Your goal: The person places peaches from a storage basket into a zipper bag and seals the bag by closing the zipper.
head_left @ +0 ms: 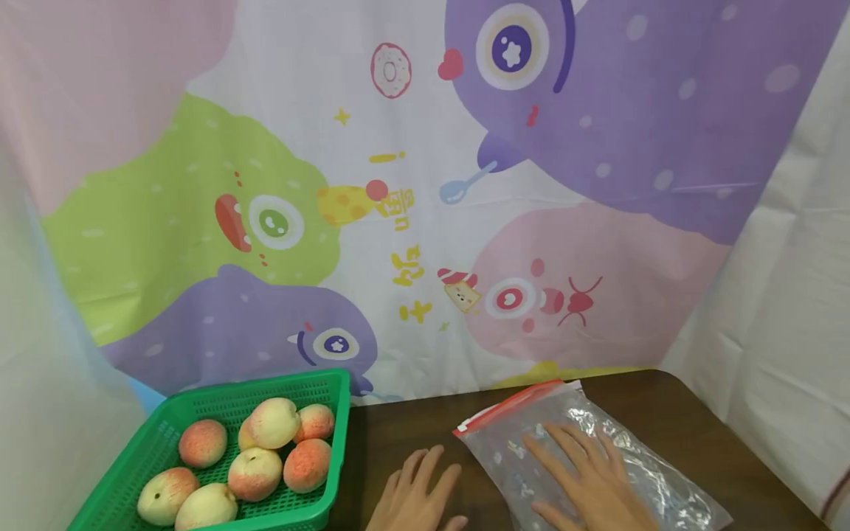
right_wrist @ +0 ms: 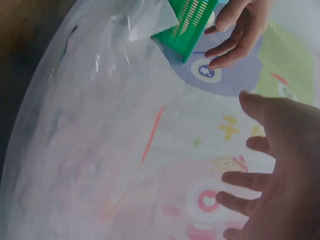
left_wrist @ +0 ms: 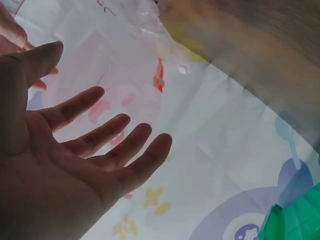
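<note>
Green slotted plastic basket (head_left: pixel 335 413) at left end of dark brown wooden table (head_left: pixel 664 413); seven pale peaches with red blush (head_left: pixel 255 457) all inside basket, none moved. Left hand (head_left: pixel 415 498) just right of basket, fingers straight and spread, flat on table, holding nothing. Clear plastic zip bag with red seal strip (head_left: pixel 518 424) lies flat, empty by look, seal end toward cartoon-print backdrop (head_left: pixel 425 184). Right hand (head_left: pixel 587 483) pressing flat on bag, fingers extended, no grip. Judged: bagging not begun; whether bag mouth is open cannot be told.
</note>
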A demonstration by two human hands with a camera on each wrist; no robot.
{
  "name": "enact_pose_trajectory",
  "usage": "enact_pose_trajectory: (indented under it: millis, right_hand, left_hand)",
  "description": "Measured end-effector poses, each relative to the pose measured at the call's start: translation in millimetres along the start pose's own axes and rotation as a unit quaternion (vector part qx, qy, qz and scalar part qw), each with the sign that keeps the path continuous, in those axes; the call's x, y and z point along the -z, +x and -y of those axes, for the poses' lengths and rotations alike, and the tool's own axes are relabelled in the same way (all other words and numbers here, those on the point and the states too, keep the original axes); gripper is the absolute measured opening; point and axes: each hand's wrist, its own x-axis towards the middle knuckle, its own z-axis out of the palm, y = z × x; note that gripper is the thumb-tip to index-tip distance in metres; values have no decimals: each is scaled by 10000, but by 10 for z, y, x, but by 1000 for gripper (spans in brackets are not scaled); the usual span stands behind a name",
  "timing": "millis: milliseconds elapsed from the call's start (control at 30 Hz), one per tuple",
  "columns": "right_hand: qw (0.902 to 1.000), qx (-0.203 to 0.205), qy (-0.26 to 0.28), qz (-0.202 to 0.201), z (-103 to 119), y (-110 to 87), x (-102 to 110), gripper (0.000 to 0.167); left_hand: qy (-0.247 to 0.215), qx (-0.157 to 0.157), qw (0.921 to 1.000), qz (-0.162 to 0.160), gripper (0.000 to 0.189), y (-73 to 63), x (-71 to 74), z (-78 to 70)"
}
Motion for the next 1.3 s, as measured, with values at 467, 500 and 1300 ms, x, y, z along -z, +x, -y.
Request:
enact_pose_trajectory:
  millis: [467,500,1300]
  right_hand:
    - [9866,-1356,706,578,-606,37,339,70]
    - [9835,-1492,764,682,-689,24,361,70]
    - [9283,-2422,1407,2446,-1430,-361,69,50]
  left_hand:
    - [-540,-252,9978,-285,45,199,-153,32]
    - [-649,-201,9975,-195,45,212,-155,33]
    - [-2077,642,9758,235,53,504,-367,63]
